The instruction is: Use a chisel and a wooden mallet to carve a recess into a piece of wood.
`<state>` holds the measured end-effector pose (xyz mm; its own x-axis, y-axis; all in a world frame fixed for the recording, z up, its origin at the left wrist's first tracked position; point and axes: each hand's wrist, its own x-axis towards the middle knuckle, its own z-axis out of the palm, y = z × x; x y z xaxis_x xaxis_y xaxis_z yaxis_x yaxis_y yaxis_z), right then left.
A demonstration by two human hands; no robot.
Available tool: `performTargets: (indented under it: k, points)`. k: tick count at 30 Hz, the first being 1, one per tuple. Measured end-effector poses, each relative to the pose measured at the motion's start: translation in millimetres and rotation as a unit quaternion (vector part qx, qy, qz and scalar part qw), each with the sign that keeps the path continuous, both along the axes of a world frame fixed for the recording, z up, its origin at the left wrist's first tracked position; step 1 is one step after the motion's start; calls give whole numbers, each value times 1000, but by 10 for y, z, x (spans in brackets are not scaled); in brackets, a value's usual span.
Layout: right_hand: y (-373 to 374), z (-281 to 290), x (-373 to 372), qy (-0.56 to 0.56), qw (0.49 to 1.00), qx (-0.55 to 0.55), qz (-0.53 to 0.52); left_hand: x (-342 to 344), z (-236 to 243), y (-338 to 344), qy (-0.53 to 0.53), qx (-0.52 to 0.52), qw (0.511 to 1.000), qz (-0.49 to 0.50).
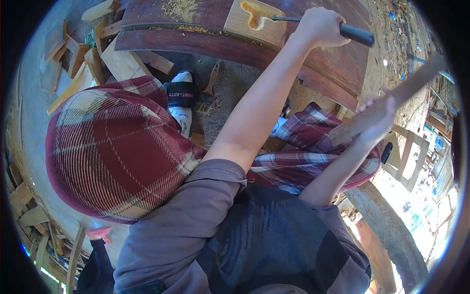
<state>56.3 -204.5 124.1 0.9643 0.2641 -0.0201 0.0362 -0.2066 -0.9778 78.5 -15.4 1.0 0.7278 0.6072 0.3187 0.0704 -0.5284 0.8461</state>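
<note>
My left hand (319,27) is wrapped round a chisel (357,35) with a dark handle. Its thin blade points left, with the tip at the edge of a curved hollow in a pale wood block (235,23). Fine shavings lie in that hollow, and the block rests on a dark red-brown wooden bench (196,46). On the right, my right hand (378,117) grips a long wooden stick (409,90), raised at a slant and blurred by motion. The stick's upper end is beyond the chisel handle and apart from it.
Sawdust (181,9) is scattered on the bench. A brush (211,81) lies on the ground by my slippered foot (181,95). Offcuts (73,54) are piled at the far left. Plaid cloth (122,152) covers my legs. A curved plank (391,235) lies at the near right.
</note>
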Motion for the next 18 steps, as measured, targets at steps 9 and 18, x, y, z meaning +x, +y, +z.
performTargets:
  k: [9, 18]
  points:
    - [-87, 34, 105, -43, 999, -14, 3, 52, -25, -20, 4, 23, 1000, -6]
    - [-70, -94, 84, -19, 994, -108, -20, 134, -59, -89, 54, 37, 998, -25]
